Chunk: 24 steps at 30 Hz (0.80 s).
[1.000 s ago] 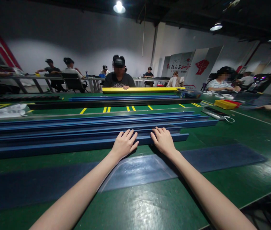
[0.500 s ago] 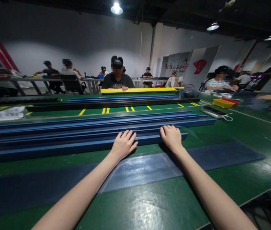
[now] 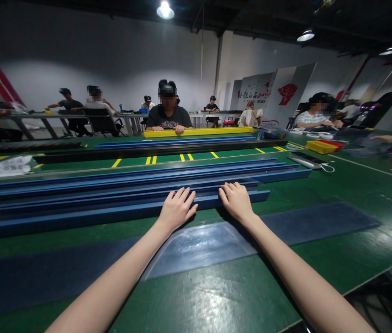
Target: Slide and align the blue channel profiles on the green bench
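My left hand [image 3: 177,209] lies palm down on the nearest long blue channel strip [image 3: 88,219], its fingers spread over the top and the thumb held apart on the near side. A short way to the right, my right hand [image 3: 236,200] rests on the same strip near its right end, with the fingers laid forward over it. Clear film [image 3: 248,182] shows faintly beyond the right hand. Under my forearms a flat, glossy translucent sheet [image 3: 324,223] stretches across the green table [image 3: 203,303]. The undersides of both hands are hidden.
More blue channel strips [image 3: 279,175] lie parallel behind. Farther back is a long black strip [image 3: 133,151]. Opposite, a person [image 3: 168,118] holds a yellow strip [image 3: 210,132]. A phone-like device [image 3: 307,160] with a white cable and a yellow tray [image 3: 320,146] are at right.
My right hand has shifted left along the blue strip, closer to my left hand. The left hand stays nearly in place. Across the table, the person's second hand has come into view on the yellow strip.
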Each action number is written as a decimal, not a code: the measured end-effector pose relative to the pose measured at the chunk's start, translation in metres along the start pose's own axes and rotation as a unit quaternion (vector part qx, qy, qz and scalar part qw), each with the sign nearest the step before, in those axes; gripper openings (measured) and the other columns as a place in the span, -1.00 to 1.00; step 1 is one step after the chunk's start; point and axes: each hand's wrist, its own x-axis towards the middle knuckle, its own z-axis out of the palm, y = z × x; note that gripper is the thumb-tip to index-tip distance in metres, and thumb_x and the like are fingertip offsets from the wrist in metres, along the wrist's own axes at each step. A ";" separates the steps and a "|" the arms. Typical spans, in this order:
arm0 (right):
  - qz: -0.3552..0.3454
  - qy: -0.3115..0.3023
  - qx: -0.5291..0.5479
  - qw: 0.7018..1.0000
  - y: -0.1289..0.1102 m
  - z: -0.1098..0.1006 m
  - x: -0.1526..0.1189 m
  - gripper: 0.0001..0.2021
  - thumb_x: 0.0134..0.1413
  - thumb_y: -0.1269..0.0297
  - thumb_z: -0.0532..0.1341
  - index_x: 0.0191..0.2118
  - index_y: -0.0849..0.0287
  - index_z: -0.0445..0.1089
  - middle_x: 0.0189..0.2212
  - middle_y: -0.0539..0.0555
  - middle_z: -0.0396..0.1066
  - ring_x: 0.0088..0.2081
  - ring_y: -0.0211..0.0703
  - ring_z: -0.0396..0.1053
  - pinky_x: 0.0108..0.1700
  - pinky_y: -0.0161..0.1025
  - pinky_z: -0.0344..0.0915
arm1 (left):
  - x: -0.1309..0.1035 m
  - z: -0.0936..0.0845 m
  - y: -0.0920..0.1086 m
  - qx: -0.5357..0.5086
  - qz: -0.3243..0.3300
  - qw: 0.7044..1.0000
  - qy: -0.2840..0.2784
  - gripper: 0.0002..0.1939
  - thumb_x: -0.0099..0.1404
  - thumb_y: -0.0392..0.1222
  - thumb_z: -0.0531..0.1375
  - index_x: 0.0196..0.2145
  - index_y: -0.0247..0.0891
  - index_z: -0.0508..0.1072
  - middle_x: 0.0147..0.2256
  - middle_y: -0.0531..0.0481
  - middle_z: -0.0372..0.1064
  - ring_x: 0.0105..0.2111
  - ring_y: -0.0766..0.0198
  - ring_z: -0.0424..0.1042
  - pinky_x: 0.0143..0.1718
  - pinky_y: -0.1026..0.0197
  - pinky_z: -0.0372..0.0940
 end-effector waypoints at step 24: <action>-0.012 -0.007 -0.009 1.000 0.008 -0.002 0.001 -0.64 0.18 0.21 -0.15 -0.36 0.19 0.34 -0.36 0.10 0.40 -0.24 -0.14 0.19 -0.23 -0.26 -0.04 | 0.000 0.000 -0.002 0.007 0.007 1.000 0.002 -0.64 0.27 -0.09 -0.05 -0.09 -0.31 0.35 -0.09 -0.18 0.34 -0.10 0.08 0.30 -0.19 0.08 0.18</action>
